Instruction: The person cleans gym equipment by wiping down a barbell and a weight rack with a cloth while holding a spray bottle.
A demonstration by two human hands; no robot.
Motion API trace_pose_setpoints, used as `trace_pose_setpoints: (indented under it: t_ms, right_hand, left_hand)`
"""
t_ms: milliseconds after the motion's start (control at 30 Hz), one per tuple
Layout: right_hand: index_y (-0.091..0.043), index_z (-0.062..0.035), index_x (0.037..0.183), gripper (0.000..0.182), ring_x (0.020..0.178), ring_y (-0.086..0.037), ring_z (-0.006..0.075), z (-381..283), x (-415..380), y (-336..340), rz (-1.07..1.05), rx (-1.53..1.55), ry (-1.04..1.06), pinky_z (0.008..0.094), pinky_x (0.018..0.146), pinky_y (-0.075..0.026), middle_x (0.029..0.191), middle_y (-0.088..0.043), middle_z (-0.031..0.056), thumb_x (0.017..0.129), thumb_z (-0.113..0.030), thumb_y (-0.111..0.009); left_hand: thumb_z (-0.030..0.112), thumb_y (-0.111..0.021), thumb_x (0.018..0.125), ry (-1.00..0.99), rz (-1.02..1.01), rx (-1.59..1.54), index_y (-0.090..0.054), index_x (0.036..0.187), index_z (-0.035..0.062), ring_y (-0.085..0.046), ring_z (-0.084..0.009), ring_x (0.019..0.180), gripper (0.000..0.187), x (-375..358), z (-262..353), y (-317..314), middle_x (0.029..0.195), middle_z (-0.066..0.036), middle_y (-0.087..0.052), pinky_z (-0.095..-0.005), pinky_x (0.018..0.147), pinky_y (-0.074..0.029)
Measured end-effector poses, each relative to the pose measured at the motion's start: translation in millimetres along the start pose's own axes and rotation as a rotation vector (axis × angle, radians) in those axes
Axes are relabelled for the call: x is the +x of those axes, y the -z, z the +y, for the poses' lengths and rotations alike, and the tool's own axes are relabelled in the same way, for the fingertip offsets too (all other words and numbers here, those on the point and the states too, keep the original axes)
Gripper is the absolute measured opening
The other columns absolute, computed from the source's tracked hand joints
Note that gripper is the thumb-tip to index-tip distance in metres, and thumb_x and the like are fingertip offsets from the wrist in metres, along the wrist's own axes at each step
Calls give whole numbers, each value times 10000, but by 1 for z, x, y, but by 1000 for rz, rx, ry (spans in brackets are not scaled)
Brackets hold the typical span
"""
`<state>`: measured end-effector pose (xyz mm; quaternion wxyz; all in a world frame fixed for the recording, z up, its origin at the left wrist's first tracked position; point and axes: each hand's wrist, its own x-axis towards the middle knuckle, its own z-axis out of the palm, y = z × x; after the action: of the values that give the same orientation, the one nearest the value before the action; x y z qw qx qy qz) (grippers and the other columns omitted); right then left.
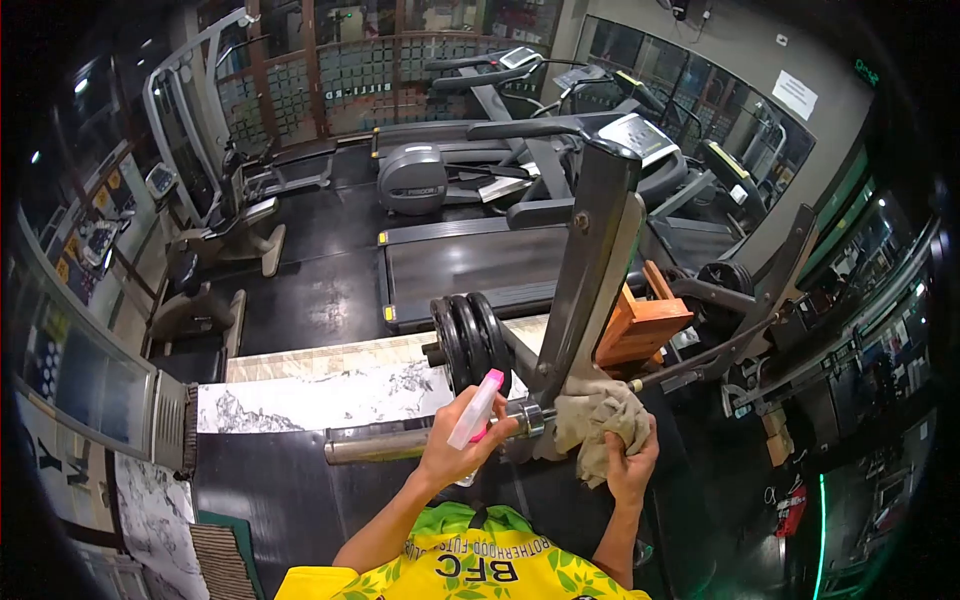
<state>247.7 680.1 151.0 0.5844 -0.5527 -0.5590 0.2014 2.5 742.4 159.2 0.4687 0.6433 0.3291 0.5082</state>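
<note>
A spray bottle point(476, 412) with a pink and clear trigger head is gripped in my left hand point(456, 440), its nozzle pointing up and away from me. My right hand point(630, 468) is closed on a crumpled beige cloth point(603, 420). The cloth lies against the barbell point(660, 378) beside the dark metal upright point(590, 250). Left of the upright, the thick barbell sleeve point(375, 446) sticks out below my left hand. Part of the bottle's body is hidden behind my fingers.
Black weight plates point(468, 340) hang on a peg by the upright. An orange wooden box point(645, 322) stands behind it. Beyond are treadmills point(470, 265) and an elliptical machine point(412, 180). A marble-patterned step point(320, 392) crosses the floor at left.
</note>
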Motion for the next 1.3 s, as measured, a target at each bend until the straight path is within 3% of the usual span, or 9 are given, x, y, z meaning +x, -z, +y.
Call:
trace_pose_setpoints:
  t_ms: [67,300,400,533,600,867,1067,1133,1300]
  right_hand:
    - [-557,13,1044,308,841,-531,110,0,6,-6,94,65,34,247,791,-424,917,-583,22,846,-156,-720]
    - [-506,43,1258,724,1220,-450,216,6,19,-13,306,-248,347,324,1032,-334,1362,-432,151,817,-493,-712]
    - [-189,-67,1503,875,1419,-258,293,-28,34,-36,204,683,97,479,1191,-134,1536,-244,170,887,-559,-567]
    - [-296,-30,1449,791,1369,-352,348,-26,24,-37,288,906,-3,503,1148,-248,1442,-402,197,917,-581,-493]
    - [-245,-132,1491,695,1300,-430,333,-18,22,-31,-3,1028,119,592,1142,-231,1509,-309,72,963,-560,-388]
    - [-162,-153,1513,822,1323,-388,386,-10,14,-33,291,693,40,581,1086,-318,1511,-293,96,903,-586,-503]
    - [-157,-106,1509,807,1355,-365,313,-9,13,-36,416,498,-53,474,1096,-345,1511,-309,142,905,-399,-605]
    - [-165,-95,1506,778,1351,-373,296,-2,15,-38,480,475,-130,449,1096,-348,1506,-318,151,916,-329,-615]
    - [-354,43,1375,506,1211,-497,231,13,72,-55,517,-212,277,366,1029,-378,1337,-498,155,947,-113,-573]
  left_hand:
    - [160,-720,852,27,51,-35,-591,978,11,-608,-131,710,234,11,-6,1,812,-65,-631,-271,650,-487]
    - [148,-696,862,83,-24,-125,-588,930,12,-581,-119,673,187,44,-7,9,778,-65,-615,-268,623,-466]
    - [149,-695,866,64,-92,-79,-586,931,11,-572,-106,645,187,55,-4,13,767,-59,-617,-259,609,-462]
    - [119,-670,887,165,-168,-163,-577,920,11,-567,-84,628,146,69,-1,13,714,-44,-613,-247,586,-455]
    - [108,-657,896,163,-197,-169,-573,907,9,-568,-82,622,131,77,-2,12,712,-47,-625,-245,578,-452]
    - [104,-642,904,136,-218,-72,-560,878,3,-610,-103,628,133,101,-4,5,684,-42,-586,-252,570,-456]
    - [116,-648,900,188,-196,-205,-560,883,8,-579,-98,587,140,115,-3,-3,663,-50,-568,-259,534,-445]
    - [132,-663,893,-95,-146,-73,-559,881,11,-543,-97,537,160,129,-2,-5,646,-52,-560,-259,511,-437]
    - [172,-684,890,-30,-113,-217,-553,866,2,-558,-93,526,216,146,13,-1,631,-38,-565,-252,504,-441]
